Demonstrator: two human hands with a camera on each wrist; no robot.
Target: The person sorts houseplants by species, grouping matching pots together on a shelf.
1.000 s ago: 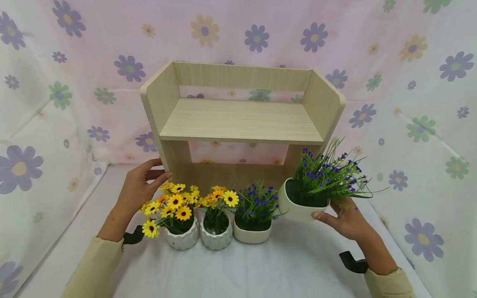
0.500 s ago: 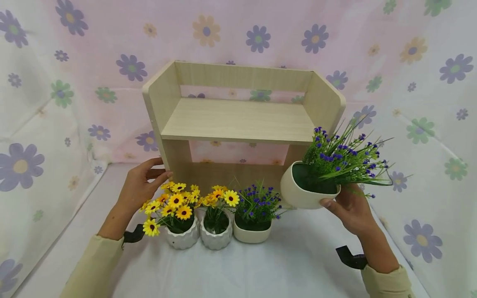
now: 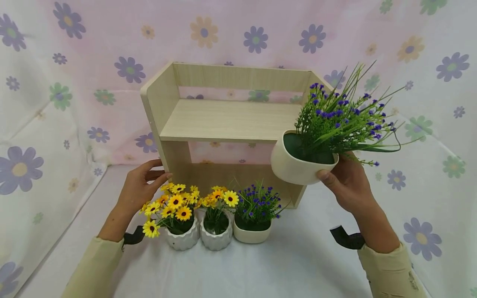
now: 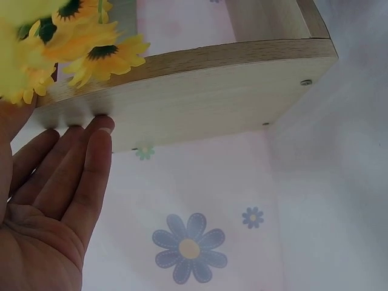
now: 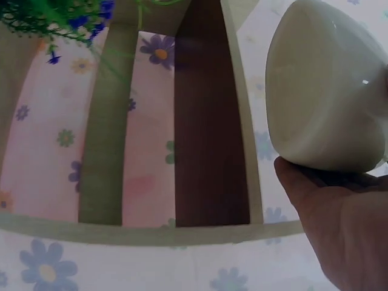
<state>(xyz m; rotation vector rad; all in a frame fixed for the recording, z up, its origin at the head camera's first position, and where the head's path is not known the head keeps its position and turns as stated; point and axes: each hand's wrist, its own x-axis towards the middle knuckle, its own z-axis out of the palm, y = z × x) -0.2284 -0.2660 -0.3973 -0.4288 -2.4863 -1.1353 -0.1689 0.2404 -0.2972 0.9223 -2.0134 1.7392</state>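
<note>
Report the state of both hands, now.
Left hand: open, touching the side of the wooden shelf unit.
Right hand: closed, holding the cream pot of purple flowers.

Right hand holding cream pot of purple flowers, leaning rightward; left hand touching wooden shelf's side

Soft, even light covers my table, with faint shadows beside my sleeves. Close up, my left hand shades the shelf, its edge bowed by distortion; 1 yellow flower blurs. 1 small glint marks my cream pot.
</note>
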